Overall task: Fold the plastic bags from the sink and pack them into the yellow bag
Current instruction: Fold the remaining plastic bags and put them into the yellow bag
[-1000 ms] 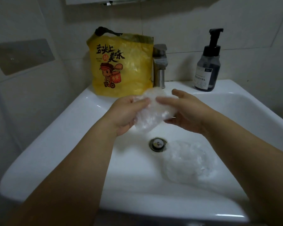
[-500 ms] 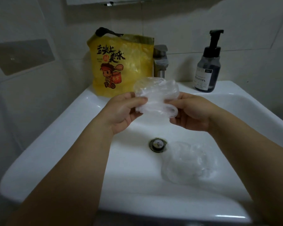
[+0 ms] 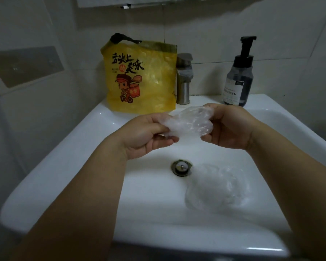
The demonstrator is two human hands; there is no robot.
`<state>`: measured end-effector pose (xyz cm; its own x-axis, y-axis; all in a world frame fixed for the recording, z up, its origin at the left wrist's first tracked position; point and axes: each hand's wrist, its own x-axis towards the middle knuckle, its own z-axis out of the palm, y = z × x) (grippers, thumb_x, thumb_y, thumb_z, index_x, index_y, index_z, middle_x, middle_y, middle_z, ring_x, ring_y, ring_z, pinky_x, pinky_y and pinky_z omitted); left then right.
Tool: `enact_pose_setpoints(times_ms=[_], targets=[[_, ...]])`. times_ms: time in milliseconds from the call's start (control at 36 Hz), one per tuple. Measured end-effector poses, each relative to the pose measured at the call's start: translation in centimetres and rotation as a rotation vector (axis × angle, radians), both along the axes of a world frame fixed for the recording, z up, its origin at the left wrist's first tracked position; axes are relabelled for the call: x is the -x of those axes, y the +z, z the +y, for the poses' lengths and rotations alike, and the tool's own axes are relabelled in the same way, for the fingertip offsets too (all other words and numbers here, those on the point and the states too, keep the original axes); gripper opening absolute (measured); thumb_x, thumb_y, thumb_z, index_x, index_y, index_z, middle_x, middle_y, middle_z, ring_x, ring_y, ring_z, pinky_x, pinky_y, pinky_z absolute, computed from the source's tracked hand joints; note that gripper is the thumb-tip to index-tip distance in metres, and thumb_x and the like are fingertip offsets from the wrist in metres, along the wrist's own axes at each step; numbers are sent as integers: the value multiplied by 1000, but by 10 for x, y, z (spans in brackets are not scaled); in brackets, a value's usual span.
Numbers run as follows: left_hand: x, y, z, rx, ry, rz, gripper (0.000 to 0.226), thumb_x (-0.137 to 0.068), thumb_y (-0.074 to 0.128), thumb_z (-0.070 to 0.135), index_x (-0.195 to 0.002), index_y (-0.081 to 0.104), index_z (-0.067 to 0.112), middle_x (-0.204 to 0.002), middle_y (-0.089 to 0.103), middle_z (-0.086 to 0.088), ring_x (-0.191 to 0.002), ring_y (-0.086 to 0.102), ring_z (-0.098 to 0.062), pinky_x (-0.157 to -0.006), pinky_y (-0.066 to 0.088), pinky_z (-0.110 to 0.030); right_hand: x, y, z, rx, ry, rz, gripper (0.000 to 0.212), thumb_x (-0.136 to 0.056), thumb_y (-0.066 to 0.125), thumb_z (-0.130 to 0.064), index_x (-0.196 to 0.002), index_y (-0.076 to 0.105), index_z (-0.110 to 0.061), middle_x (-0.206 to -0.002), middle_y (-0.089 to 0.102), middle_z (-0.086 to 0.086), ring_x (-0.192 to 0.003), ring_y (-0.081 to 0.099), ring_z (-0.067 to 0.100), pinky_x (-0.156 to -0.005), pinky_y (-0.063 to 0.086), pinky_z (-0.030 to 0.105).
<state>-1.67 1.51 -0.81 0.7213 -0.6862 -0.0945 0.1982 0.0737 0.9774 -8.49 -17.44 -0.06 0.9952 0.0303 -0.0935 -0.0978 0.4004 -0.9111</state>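
A crumpled clear plastic bag (image 3: 190, 122) hangs above the sink (image 3: 87, 147), pinched at its left end by the left hand (image 3: 147, 134) and at its right end by the right hand (image 3: 231, 127). Another clear bag (image 3: 217, 187) lies in the basin right of the drain (image 3: 181, 167). The yellow bag (image 3: 139, 78) stands on the back rim beside the tap (image 3: 183, 78); a soap pump (image 3: 238, 76) stands farther right.

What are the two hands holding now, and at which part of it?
Both grip one clear plastic bag: left hand pinches its left end, right hand its right end.
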Motion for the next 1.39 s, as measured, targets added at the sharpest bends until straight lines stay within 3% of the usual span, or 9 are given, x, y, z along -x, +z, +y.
enact_pose_setpoints(times_ms=[83,250,417,528,694,861,1056,1250,1389], targets=[[1,4,1,22,29,3,26,-97,42,-8,-89,62,7,-59,65,-5,-53,65,-9,-49,54,-15,5,5,0,-61,26,11,27,-71,40,-13,-57,62,-8,-59,56,8,-46,54,19,-49,50,23],[3,0,-3,-69,137,-187,27,-89,54,-9,-73,65,9,-65,67,-1,-58,64,-10,-53,55,-18,3,3,10,89,32,55,69,-97,36,-50,-56,71,-8,-63,66,9,-56,64,24,-61,60,39],[5,3,-2,-41,153,-170,30,-91,45,-10,-73,65,4,-58,59,-3,-54,61,-11,-53,56,-21,3,0,11,306,-80,21,23,-89,61,-22,-78,66,-3,-72,64,8,-56,60,14,-55,55,23],[5,6,-2,-29,204,-71,43,-96,46,16,-59,68,7,-78,61,-15,-61,58,-19,-53,56,-26,4,-2,15,496,-104,-82,4,-81,67,1,-77,66,-1,-80,68,8,-66,65,14,-59,55,19],[2,-5,-4,-271,245,-382,18,-78,77,11,-69,62,7,-59,63,4,-57,60,-8,-57,51,-20,2,-4,19,601,-110,-144,26,-73,71,10,-85,65,-12,-94,65,7,-83,65,23,-73,59,27],[3,-5,-2,-305,275,-524,24,-57,86,12,-65,70,29,-88,64,-1,-78,59,-15,-75,51,-28,3,-5,17,869,-191,-167,49,-74,78,-2,-117,63,-20,-111,66,4,-93,67,22,-81,57,23],[10,-7,-4,-291,308,-702,24,-76,77,2,-78,68,25,-74,60,10,-47,51,5,-51,40,-8,3,-9,13,1098,-276,-265,59,-81,75,-11,-135,52,-17,-106,58,-6,-76,55,-3,-54,41,0],[5,-8,-5,-232,389,-806,13,-87,70,12,-87,68,25,-75,60,10,-58,49,5,-56,38,-7,2,-8,12,1161,-296,-288,43,-88,65,-29,-129,57,-16,-85,62,-11,-78,65,7,-62,50,11],[2,-8,-5,-214,400,-831,19,-92,63,16,-85,60,33,-105,58,7,-82,51,6,-71,39,-5,2,-7,9,1303,-364,-336,26,-92,57,-38,-98,65,-15,-88,60,6,-77,54,16,-62,38,14]])
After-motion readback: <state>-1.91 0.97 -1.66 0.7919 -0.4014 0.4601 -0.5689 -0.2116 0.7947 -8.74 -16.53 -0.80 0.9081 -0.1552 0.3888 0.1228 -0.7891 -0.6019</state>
